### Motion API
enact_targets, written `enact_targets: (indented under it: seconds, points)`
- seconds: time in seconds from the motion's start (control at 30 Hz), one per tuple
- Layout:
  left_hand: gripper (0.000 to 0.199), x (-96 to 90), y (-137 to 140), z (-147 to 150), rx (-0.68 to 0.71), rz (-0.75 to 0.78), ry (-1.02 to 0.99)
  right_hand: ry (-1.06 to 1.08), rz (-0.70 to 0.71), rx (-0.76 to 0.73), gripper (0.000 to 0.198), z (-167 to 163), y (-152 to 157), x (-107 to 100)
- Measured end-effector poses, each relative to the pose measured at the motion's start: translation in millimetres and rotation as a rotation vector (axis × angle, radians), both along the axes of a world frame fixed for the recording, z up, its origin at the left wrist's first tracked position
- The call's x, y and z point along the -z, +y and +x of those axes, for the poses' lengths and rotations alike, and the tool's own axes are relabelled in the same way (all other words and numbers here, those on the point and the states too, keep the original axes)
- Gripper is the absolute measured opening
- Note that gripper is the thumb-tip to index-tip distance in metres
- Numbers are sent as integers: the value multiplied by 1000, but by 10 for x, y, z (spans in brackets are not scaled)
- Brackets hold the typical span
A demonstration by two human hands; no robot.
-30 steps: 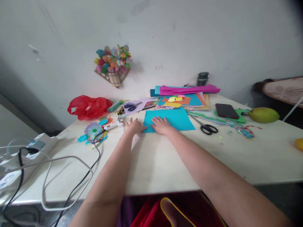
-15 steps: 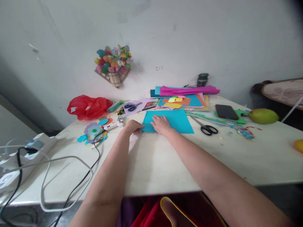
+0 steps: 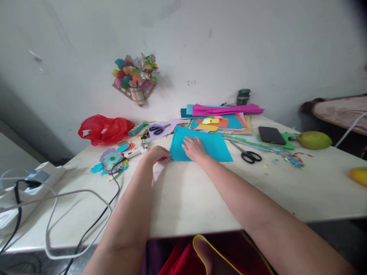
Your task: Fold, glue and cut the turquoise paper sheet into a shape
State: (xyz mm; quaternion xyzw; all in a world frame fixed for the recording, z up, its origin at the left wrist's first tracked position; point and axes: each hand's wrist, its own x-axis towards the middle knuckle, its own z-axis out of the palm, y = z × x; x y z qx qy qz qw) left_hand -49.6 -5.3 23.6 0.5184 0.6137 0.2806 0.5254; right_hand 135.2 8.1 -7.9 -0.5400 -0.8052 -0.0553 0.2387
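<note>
A bright blue sheet of craft paper (image 3: 216, 149) is spread at the middle of the table, in front of the paper stack. My left hand (image 3: 161, 153) pinches the sheet's near left corner between thumb and fingers. Flat on the sheet, left of its middle, rests my right hand (image 3: 195, 148) with its fingers spread. Just right of the sheet lie black-handled scissors (image 3: 250, 156). A white glue gun (image 3: 134, 151) lies beyond my left hand, near a pile of paper flower cut-outs (image 3: 111, 158).
Behind the sheet are stacked coloured papers (image 3: 226, 110) and dark-handled scissors (image 3: 158, 129). A red plastic bag (image 3: 106, 129) sits at the back left. Cords run from a power strip (image 3: 43, 187) on the left. A phone (image 3: 271, 135) and a green mango-like fruit (image 3: 314, 140) lie right.
The sheet's far left corner has moved farther back or up, so its far edge now slants. Both hands stay in nearly the same places. The view has shifted slightly.
</note>
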Motion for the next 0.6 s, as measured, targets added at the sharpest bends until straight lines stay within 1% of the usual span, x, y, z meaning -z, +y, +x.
enact_targets:
  seconds: [0.07,0.17,0.27,0.4,0.47,0.5,0.53,0.6]
  points:
    - [21,7,-11,-1,-9,-5,-59,35,64,-15,43,-2,-30,-62]
    - [21,24,-20,58,-38,14,-222,64,114,-43,42,-25,-117,-163]
    - [17,62,5,140,-57,56,-364,67,94,-76,46,-82,-236,-234]
    - [10,90,63,181,-71,228,-493,104,11,-218,47,-214,-366,-241]
    - [12,76,82,177,-62,307,-563,214,-69,-263,46,-296,-393,-213]
    - [14,64,89,175,-62,336,-593,308,-138,-281,45,-339,-397,-197]
    - [15,49,94,175,-67,357,-619,432,-233,-287,47,-380,-395,-181]
    - [12,11,98,179,-96,379,-665,762,-489,-262,55,-453,-381,-158]
